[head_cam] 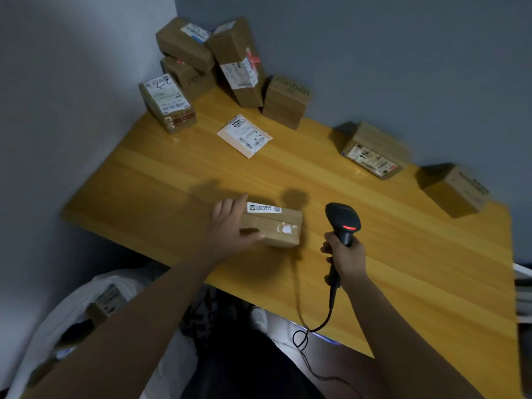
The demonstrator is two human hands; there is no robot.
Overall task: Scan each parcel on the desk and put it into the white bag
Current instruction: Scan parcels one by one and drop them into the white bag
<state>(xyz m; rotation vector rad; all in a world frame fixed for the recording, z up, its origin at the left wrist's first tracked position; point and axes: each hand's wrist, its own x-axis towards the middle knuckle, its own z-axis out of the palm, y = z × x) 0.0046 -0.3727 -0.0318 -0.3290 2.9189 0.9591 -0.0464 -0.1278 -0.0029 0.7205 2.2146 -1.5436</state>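
A small brown cardboard parcel [276, 226] with a white label strip along its far top edge sits near the front of the yellow wooden desk [374, 254]. My left hand [230, 223] grips its left end, thumb on the near side and fingers over the top. To the right, my right hand [344, 254] holds the handle of a black barcode scanner [342, 220]; a red light glows on the scanner's head, which is raised beside the parcel. The white bag [86, 312] stands open on the floor at lower left with a parcel inside.
Several brown boxes [230, 56] are piled in the far corner, one labelled box [167, 103] at the left wall, a flat white envelope [244, 135] mid-desk, and two boxes [371, 149] [454, 190] along the right wall. The scanner cable [316, 326] hangs over the front edge.
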